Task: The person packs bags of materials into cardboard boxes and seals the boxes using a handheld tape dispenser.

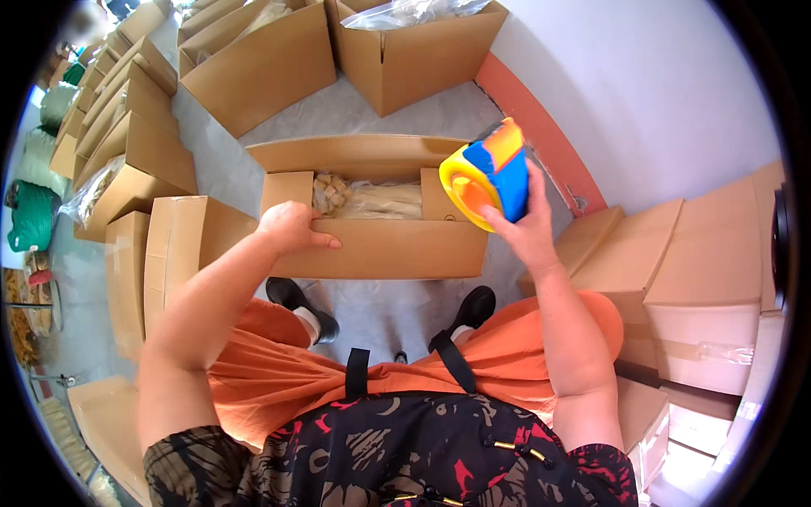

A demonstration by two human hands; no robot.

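Between my feet and the far boxes stands a cardboard box (376, 249) with its long flaps spread outward. Pale tan goods in clear plastic (380, 201) lie inside, partly covered by the folded-in end flaps. My left hand (291, 230) rests on the near flap at its left end, thumb stretched along the cardboard and the other fingers partly hidden. Raised over the box's right end, a blue and yellow tape dispenser (509, 182) is gripped in my right hand (530, 226). The dispenser is tilted, its yellow round side facing left.
Two larger open cartons (262, 72) (422, 63) holding plastic bags stand beyond the box. A row of cartons (139, 160) runs along the left. Closed boxes (650, 253) are stacked at the right, near a white wall (642, 84) with a red base strip.
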